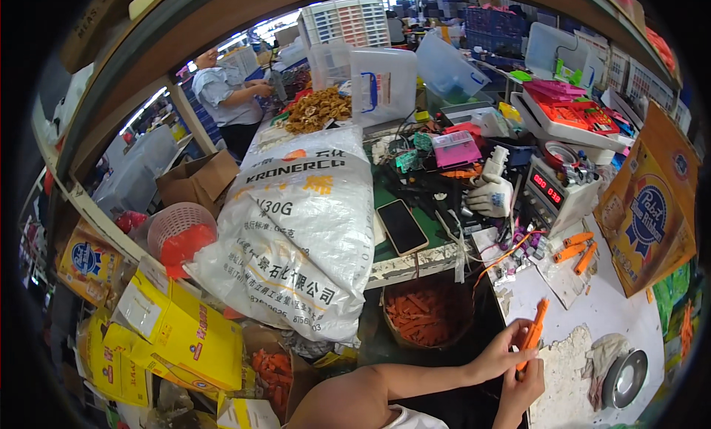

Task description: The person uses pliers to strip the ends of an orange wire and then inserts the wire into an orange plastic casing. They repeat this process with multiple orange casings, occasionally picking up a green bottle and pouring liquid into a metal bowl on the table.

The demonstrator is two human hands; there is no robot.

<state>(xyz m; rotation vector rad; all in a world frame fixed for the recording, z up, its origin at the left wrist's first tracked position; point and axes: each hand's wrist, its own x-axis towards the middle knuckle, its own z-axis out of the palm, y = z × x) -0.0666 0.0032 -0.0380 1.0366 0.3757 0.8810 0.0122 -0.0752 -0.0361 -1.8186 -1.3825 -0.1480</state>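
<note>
Both my hands hold one slim orange plastic piece [535, 331], shaped like a narrow handle, tilted up and slightly right above the near edge of the white worktop [637, 310]. My left hand [498, 355] reaches in from the lower middle and pinches it around its middle. Just below, my right hand [523, 393] has its fingers closed around its lower end. Several similar orange pieces [578, 253] lie farther back on the worktop. Near my right hand are a worn pale board [559, 388], a crumpled cloth [609, 351] and a round metal dish [626, 378].
A box of orange pieces [426, 321] stands left of my hands. Behind are a phone [402, 227], a white glove [490, 195] and a device with a red display [555, 192]. A large white sack [296, 236] and yellow cartons [178, 333] fill the left. Another person [226, 95] stands far left.
</note>
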